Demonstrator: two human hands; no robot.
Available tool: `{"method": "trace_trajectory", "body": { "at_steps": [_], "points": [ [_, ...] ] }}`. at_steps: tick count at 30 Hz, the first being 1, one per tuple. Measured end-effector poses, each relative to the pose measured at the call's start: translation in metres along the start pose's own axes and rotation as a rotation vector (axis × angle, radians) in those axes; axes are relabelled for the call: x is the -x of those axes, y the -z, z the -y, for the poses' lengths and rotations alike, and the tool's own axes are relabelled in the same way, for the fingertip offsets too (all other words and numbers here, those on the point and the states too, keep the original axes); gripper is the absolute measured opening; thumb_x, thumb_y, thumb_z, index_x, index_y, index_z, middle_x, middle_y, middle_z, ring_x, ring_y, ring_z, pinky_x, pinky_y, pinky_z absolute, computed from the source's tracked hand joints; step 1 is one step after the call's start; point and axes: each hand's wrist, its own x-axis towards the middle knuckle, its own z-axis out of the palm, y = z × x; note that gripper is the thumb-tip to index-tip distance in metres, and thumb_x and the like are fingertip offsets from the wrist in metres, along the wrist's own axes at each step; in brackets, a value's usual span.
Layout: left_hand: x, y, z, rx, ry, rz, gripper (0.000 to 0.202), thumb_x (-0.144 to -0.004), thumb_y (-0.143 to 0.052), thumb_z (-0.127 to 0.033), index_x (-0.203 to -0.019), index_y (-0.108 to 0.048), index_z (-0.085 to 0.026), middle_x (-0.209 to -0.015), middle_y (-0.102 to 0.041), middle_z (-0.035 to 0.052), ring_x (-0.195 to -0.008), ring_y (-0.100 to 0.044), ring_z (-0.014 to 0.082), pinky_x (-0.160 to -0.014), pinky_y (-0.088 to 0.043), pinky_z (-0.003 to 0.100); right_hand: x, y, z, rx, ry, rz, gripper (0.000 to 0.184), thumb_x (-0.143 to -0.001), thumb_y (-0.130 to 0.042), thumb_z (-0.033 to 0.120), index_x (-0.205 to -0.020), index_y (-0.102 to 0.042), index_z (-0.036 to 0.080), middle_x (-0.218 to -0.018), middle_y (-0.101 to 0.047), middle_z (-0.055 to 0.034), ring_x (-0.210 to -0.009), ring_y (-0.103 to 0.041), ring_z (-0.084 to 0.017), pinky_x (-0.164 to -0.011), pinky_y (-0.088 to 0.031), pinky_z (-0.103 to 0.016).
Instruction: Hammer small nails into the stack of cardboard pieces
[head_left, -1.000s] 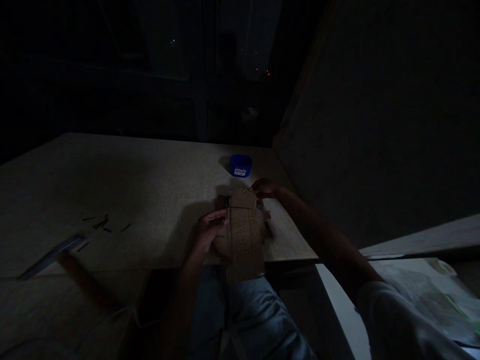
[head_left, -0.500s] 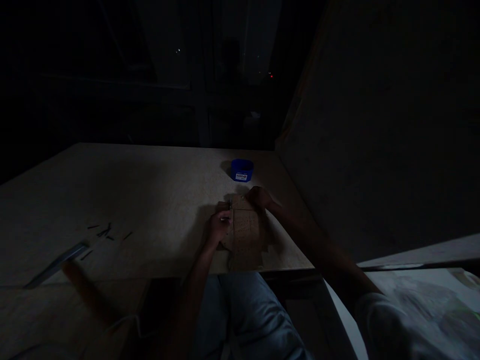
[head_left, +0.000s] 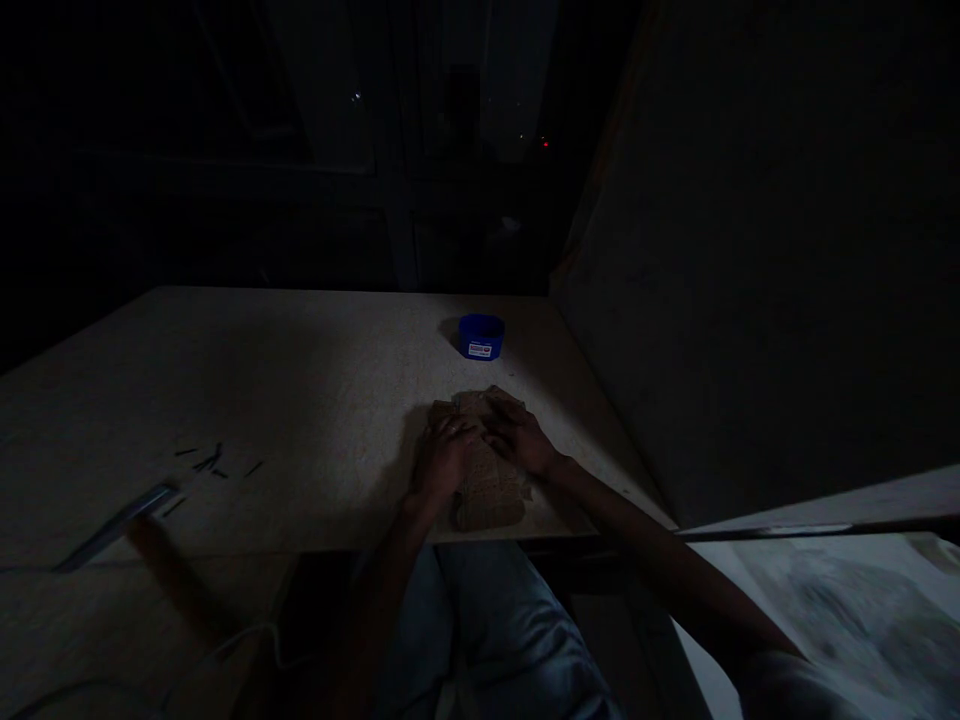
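A brown piece of cardboard, folded or layered and with uneven edges, lies near the front edge of the table. My left hand rests on its left side, fingers stretched out over the surface. On the upper right part lies my right hand, its fingers spread and pointing inward to the left. Both hands press on the cardboard from above without gripping it. The dim light hides fine detail around the fingertips. Just beyond the cardboard stands a small blue open container with a white label.
Several short dark strips lie on the table to the left. Near them are a long grey object and a brown handle-like piece. A pale cord curves below. A dark panel rises at the right.
My right hand has left its pinch at the cardboard's upper right corner and moved down onto its face. My left hand has shifted from the left edge to lie over the cardboard.
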Motion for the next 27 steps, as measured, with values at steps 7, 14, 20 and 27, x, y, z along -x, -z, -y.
{"method": "trace_trajectory", "body": {
  "at_steps": [7,14,20,27],
  "points": [
    [0.018,-0.02,-0.01,-0.091,-0.084,0.068,0.035,-0.1,-0.047,-0.033,-0.127,-0.067,-0.024,-0.144,-0.06,0.0079,-0.136,-0.052,0.0263,-0.111,-0.042,0.048,0.018,-0.01,0.005,0.075,-0.102,0.072,0.05,-0.098,-0.055,0.045,-0.143,-0.058,0.023,-0.165,-0.028,-0.0167,-0.151,-0.027,-0.035,-0.115,-0.033,-0.053],
    [0.024,-0.029,-0.006,-0.007,-0.055,0.03,0.036,-0.099,-0.05,-0.032,-0.131,-0.064,-0.025,-0.147,-0.057,0.009,-0.141,-0.047,0.0279,-0.116,-0.036,0.05,0.03,-0.025,0.009,0.038,-0.085,-0.036,0.053,-0.101,-0.051,0.042,-0.15,-0.049,0.022,-0.165,-0.024,-0.0207,-0.153,-0.023,-0.036,-0.115,-0.027,-0.062],
    [0.025,-0.027,-0.003,0.078,-0.035,0.02,0.037,-0.099,-0.048,-0.031,-0.133,-0.062,-0.023,-0.149,-0.054,0.0098,-0.142,-0.046,0.0261,-0.12,-0.032,0.05,0.035,-0.016,0.005,-0.362,-0.223,-0.202,0.062,-0.098,-0.054,0.045,-0.152,-0.042,0.018,-0.148,-0.055,-0.0179,-0.137,-0.051,-0.03,-0.115,-0.036,-0.052],
    [0.026,-0.028,-0.002,0.054,-0.039,0.029,0.038,-0.1,-0.047,-0.033,-0.134,-0.061,-0.022,-0.151,-0.053,0.0107,-0.142,-0.046,0.0269,-0.119,-0.032,0.051,0.06,-0.017,0.003,-0.318,-0.135,-0.279,0.036,-0.096,-0.052,0.03,-0.128,-0.067,0.02,-0.135,-0.065,-0.0162,-0.125,-0.061,-0.029,-0.106,-0.048,-0.049]
  ]
}}
